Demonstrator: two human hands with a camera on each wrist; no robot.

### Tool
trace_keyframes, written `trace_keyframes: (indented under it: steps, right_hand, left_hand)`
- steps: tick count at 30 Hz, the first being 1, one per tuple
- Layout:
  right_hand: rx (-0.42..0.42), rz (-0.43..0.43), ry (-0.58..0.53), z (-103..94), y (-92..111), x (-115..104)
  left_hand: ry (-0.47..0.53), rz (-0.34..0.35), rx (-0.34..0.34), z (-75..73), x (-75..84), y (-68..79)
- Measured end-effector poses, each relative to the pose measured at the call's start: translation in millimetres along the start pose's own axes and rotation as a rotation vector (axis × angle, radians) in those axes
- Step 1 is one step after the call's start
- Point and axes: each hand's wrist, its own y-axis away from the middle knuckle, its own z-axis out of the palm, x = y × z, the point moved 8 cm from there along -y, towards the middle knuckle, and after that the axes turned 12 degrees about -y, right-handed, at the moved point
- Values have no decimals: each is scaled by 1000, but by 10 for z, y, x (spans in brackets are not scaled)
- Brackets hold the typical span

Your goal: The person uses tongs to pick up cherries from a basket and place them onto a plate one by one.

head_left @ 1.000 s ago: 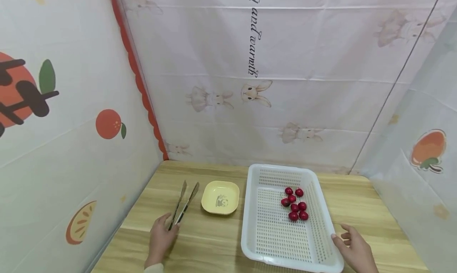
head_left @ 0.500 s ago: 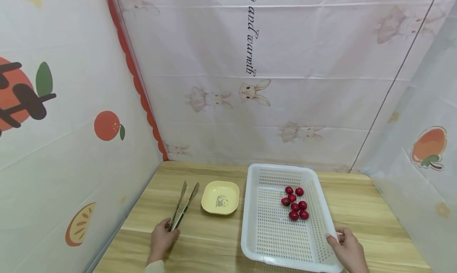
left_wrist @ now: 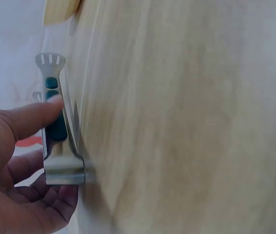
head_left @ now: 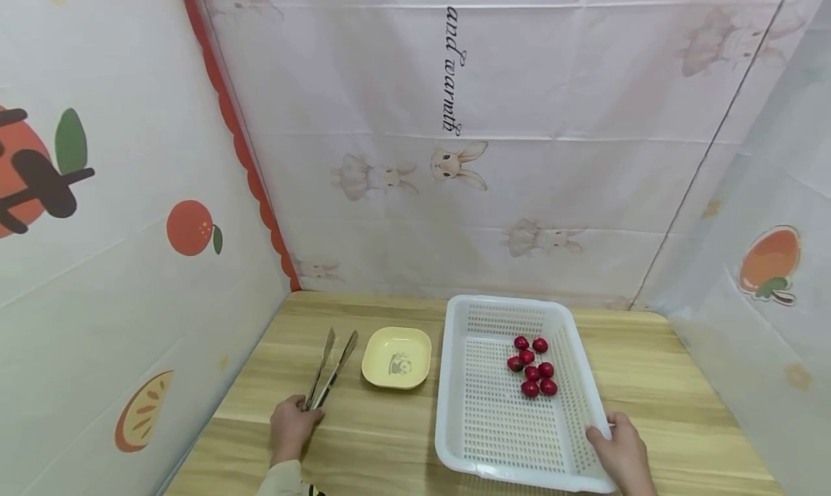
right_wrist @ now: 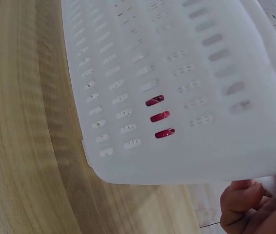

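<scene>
I'm watching two hands working at one wooden table [head_left: 376, 438]. The left hand [head_left: 292, 427] is holding one pair of metal tongs [head_left: 337, 366] near the hinge end; on the left wrist camera I'm seeing the thumb lying over teal inlays and the other fingers curling below the hinge. The tongs' two arms are standing apart, their tips pointing away from the person; I'm unable to tell whether those tips are touching the wood. One pale sleeve [head_left: 283, 479] is showing at the left wrist.

The right hand [head_left: 620, 449] is gripping the near right part of the rim of one white perforated basket [head_left: 506, 438], its thumb lying over the edge and its fingers outside. Inside, I'm counting eight red fruits [head_left: 531, 373], all sitting loosely clustered right of centre, from the middle toward the far end. From the right wrist camera I'm picking out red through three slots in the basket's side wall.

Between the tongs and the basket, one square yellow dish [head_left: 383, 359] is lying on the table, showing one panda print. Behind everything, a pale cloth [head_left: 584, 157] printed with rabbits is hanging; three printed fruit pictures are appearing on the left cloth [head_left: 149, 301].
</scene>
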Motion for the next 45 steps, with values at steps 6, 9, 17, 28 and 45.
trace_keyframes:
  steps: [6, 9, 17, 28, 45]
  right_hand:
    - [-36, 19, -19, 36, -34, 20]
    - [-58, 28, -17, 45, -39, 30]
    - [-67, 34, -9, 50, -33, 37]
    - [-87, 3, -47, 73, -44, 39]
    - [-88, 15, -41, 70, -34, 56]
  left_hand:
    - [-21, 6, 16, -15, 10, -22]
    - [-20, 12, 12, -5, 14, -26]
    - [-4, -2, 13, 28, -15, -27]
    - [79, 25, 176, -36, -94, 47]
    - [184, -42, 309, -211, 6, 82]
